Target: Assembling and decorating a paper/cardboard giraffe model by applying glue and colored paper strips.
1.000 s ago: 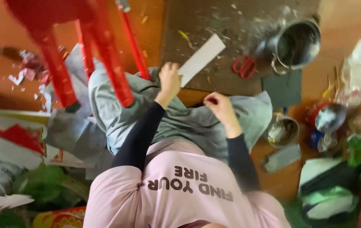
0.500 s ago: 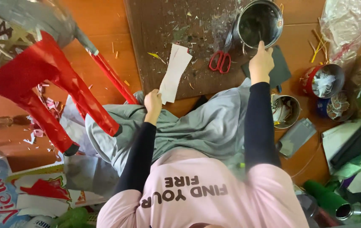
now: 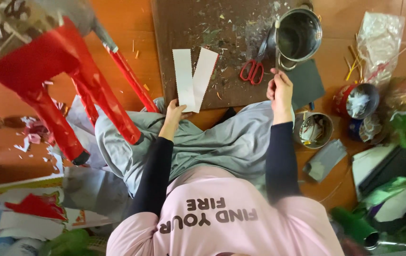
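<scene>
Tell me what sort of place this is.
Probably a home craft spot on an orange floor: a scrap-littered brown work board, red-handled scissors, tins of paper scraps, and white paper strips in the left hand.

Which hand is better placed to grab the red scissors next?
Probably the right hand: it is beside the red scissors, though it grips a thin stick at the metal pot. The left hand is farther off, holding white paper strips.

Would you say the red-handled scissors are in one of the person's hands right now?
No, the scissors lie on the brown board, beside the right hand, which grips a thin stick instead.
</scene>
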